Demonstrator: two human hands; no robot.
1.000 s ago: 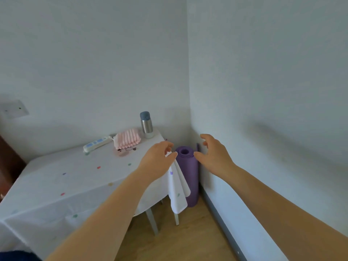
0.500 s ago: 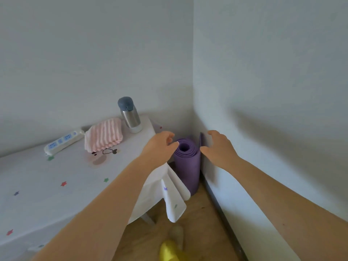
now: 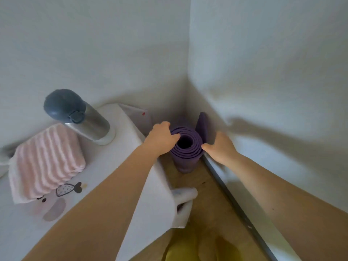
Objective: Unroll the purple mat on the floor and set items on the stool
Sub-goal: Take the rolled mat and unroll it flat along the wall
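Note:
The rolled purple mat stands upright on the wooden floor in the corner of the room, and I look down into its open end. Its loose outer flap leans against the right wall. My left hand clasps the roll's left side, thumb over the top rim. On the roll's right side, my right hand presses its thumb to the outer layer, with the fingers behind. No stool is in view.
A table with a white cloth stands close to the left of the mat. It carries a steel bottle with a blue-grey lid and a folded pink striped towel. A baseboard runs along the right wall. Something yellow shows at the bottom edge.
I have moved closer and now look more steeply down. Both hands went from hovering apart beside the mat's top to closing on its two sides.

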